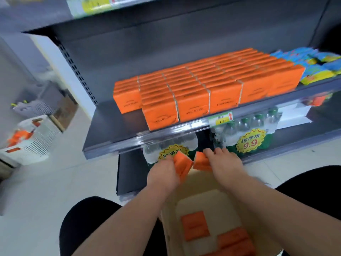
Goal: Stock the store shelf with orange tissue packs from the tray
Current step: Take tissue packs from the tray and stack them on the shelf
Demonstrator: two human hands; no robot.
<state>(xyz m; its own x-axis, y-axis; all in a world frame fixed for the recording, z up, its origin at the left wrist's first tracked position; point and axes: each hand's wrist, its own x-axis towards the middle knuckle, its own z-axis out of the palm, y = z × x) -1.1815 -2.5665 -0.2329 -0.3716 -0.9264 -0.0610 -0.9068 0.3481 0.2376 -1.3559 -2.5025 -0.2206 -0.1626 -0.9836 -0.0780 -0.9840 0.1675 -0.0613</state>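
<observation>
The left hand point(164, 172) pinches one orange tissue pack point(181, 166), the right hand point(226, 163) grips a second pack point(202, 162) just beside it, both above the tray point(212, 200) at six o'clock and below the shelf point(110, 126), whose stocked packs point(193, 85) sit at twelve o'clock.

The left hand point(162, 174) and the right hand point(227, 167) are bare, and back from the fingers point(219, 150) both forearms point(140, 215) are uncovered to the frame's edge. Plain black fabric trousers point(88, 220) cover the two legs, one rounded dark knee out beyond each hand's fingers.
</observation>
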